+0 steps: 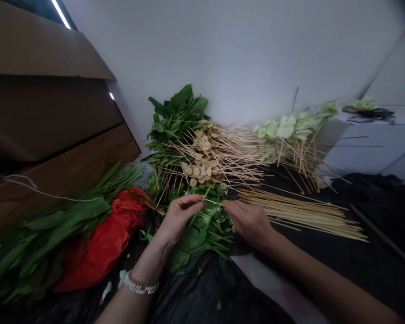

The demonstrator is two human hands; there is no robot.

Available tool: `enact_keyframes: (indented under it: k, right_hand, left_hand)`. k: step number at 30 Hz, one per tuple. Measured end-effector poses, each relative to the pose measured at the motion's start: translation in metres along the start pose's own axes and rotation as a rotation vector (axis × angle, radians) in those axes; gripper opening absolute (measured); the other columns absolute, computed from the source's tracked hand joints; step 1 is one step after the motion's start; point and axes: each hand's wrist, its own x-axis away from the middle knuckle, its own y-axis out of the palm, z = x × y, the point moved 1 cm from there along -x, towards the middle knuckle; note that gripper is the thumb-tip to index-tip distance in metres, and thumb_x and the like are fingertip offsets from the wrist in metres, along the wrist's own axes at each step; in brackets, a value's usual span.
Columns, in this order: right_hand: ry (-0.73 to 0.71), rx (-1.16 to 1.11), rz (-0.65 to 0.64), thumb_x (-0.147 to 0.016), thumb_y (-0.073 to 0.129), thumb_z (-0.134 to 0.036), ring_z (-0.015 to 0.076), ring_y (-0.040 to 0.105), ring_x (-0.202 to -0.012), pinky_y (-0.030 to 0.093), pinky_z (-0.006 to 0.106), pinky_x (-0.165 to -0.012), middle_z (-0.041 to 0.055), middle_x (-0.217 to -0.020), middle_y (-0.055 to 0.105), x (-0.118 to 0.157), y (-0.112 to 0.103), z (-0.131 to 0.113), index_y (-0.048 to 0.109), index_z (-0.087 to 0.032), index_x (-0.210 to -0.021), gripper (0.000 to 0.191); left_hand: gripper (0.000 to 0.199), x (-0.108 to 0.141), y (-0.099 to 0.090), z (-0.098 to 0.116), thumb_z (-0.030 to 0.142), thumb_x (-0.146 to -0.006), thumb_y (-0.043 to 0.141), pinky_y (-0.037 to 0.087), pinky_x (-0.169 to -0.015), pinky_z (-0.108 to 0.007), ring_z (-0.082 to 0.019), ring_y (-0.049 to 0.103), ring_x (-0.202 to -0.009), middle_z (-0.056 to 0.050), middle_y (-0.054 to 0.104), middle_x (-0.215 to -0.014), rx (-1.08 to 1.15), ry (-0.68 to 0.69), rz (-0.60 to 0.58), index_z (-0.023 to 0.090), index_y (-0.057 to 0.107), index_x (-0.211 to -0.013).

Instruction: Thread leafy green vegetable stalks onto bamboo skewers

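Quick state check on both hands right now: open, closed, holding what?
Left hand: closed, pinching a green stem.
Right hand: closed, pinching what looks like a thin skewer.

Brown cardboard (47, 114) stands beside a pale wall (229, 54).

No readable text or numbers
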Motion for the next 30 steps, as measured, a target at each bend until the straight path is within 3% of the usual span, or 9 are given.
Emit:
enact_keyframes:
  k: [8, 30]
  right_hand:
    - [0.015, 0.002, -0.046, -0.094, 0.042, -0.011, 0.0132, 0.065, -0.066, 0.045, 0.022, -0.060, 0.0048, -0.080, 0.071, 0.0012, 0.0000, 0.0004, 0.066, -0.014, -0.110, 0.029]
    - [0.068, -0.044, -0.081, -0.092, 0.045, -0.012, 0.0144, 0.066, -0.070, 0.050, 0.021, -0.064, 0.0064, -0.081, 0.072, 0.0038, 0.0038, -0.0012, 0.067, -0.019, -0.111, 0.030]
  left_hand:
    - [0.026, -0.0019, 0.0027, -0.0005, 0.032, -0.060, 0.088, 0.049, -0.079, -0.022, -0.012, 0.067, -0.073, -0.002, 0.077, -0.074, 0.040, -0.001, 0.016, 0.019, 0.079, -0.080]
    - [0.025, -0.0012, 0.0027, 0.0022, 0.029, -0.054, 0.090, 0.049, -0.073, -0.022, -0.011, 0.065, -0.069, -0.002, 0.077, -0.073, 0.042, -0.047, 0.052, 0.018, 0.079, -0.074]
